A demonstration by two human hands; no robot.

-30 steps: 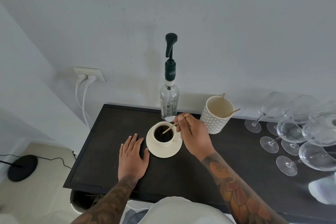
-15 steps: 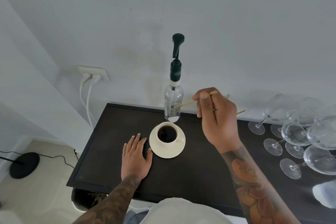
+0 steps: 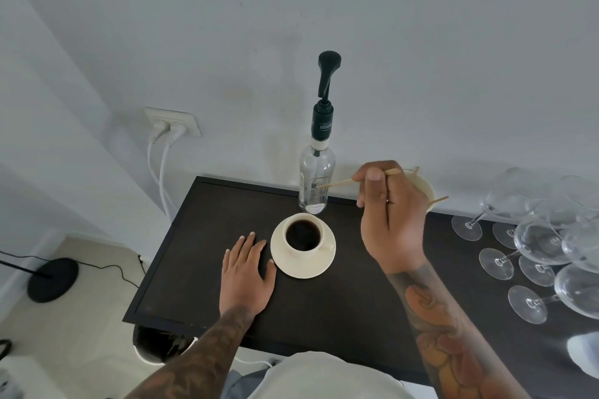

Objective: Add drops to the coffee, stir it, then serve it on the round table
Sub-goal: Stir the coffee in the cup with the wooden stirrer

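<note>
A cream cup of black coffee [image 3: 303, 235] stands on a cream saucer [image 3: 303, 266] on the dark table [image 3: 201, 262]. My left hand [image 3: 246, 272] lies flat on the table, fingers spread, its thumb beside the saucer's left rim. My right hand [image 3: 390, 214] is raised to the right of the cup and pinches a thin wooden stirrer [image 3: 337, 184], which points left toward the bottle. A clear glass bottle with a dark green pump [image 3: 319, 152] stands just behind the cup by the wall. A cream mug [image 3: 426, 188] with more stirrers is mostly hidden behind my right hand.
Several wine glasses [image 3: 538, 246] lie tipped on the table's right side. A wall socket with two white plugs [image 3: 173, 125] is at the left. A black lamp base and cable [image 3: 52, 278] sit on the floor left of the table. A bin [image 3: 155, 348] stands under the front edge.
My right hand lifted the stirrer out of the coffee and carried it up and to the right, toward the mug. The left hand stayed flat beside the saucer.
</note>
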